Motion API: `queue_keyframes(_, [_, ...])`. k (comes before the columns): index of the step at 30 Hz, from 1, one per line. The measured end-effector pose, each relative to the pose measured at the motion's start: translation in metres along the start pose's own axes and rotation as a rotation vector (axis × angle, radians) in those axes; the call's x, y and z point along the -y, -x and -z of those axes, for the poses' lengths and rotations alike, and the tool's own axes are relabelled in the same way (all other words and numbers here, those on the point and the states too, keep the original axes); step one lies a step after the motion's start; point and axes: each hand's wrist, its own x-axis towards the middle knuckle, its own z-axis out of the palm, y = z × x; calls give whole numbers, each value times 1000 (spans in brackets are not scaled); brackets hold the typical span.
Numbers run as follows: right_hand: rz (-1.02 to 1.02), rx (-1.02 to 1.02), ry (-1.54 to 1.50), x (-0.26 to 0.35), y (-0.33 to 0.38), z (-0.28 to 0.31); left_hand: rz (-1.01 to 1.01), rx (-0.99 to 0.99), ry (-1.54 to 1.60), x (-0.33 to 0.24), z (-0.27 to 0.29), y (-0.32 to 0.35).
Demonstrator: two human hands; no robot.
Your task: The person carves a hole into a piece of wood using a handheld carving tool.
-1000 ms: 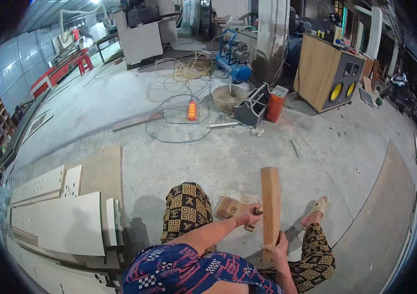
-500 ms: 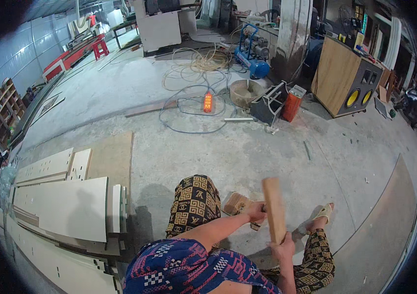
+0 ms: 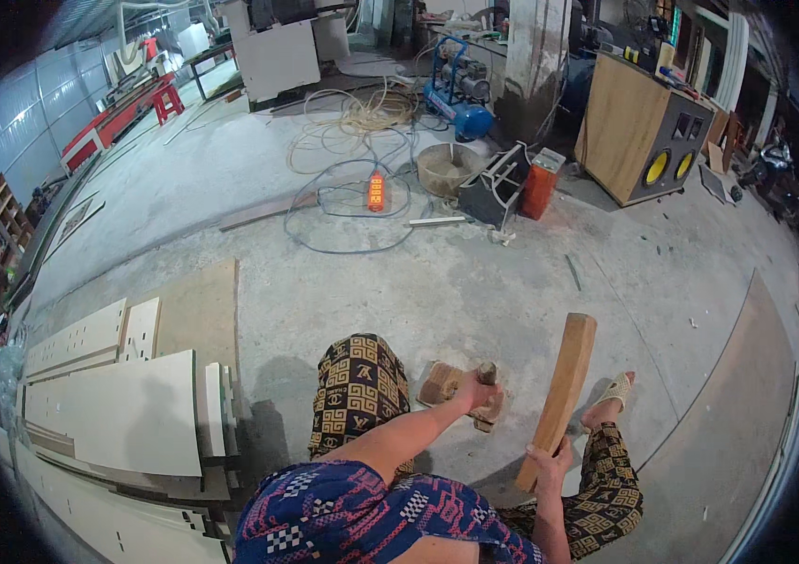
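The left hand is closed in a fist around a short, brown, roughly cylindrical handle, whose blunt upper end pokes out above the fingers; what the lower part of it looks like, the fist hides. The hand sits over the right part of a squat brown wooden block, which lies on the grey concrete floor just right of the near knee, clad in black-and-tan patterned cloth. Whether the handle touches the block cannot be told.

The right hand is wrapped around the near part of a long, light-brown, squared wooden bar. The bar slants upward, its far end leaning to the right, and stands apart from the block and the left hand. Right of it, a foot in a pale woven slipper rests on the floor.

On the near left lie stacked white flat panels, some with small dark holes, beside a tan board. On the right a large brown sheet with a curved-looking edge lies flat.

Farther off are an orange power strip within a loop of blue-grey cable, a round tan basin, a dark open tool carrier, a red-orange rectangular can, a blue air compressor and a wood-sided speaker cabinet.
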Motion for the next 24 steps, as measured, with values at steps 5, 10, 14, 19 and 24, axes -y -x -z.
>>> queue_keyframes(5, [136,51,-126,30,9,-8,34,116,59,15,6,-6])
queue_keyframes(10, [300,-2,41,10,5,-2,11,161,-84,10,-7,0])
queue_keyframes(14, [51,169,781,9,2,-12,-182,97,-97,34,6,-19])
queue_keyframes(19, [99,219,757,19,12,-9,-260,86,-262,13,-5,-5])
queue_keyframes(24, [230,222,182,45,23,-32,-174,175,51,26,4,-13])
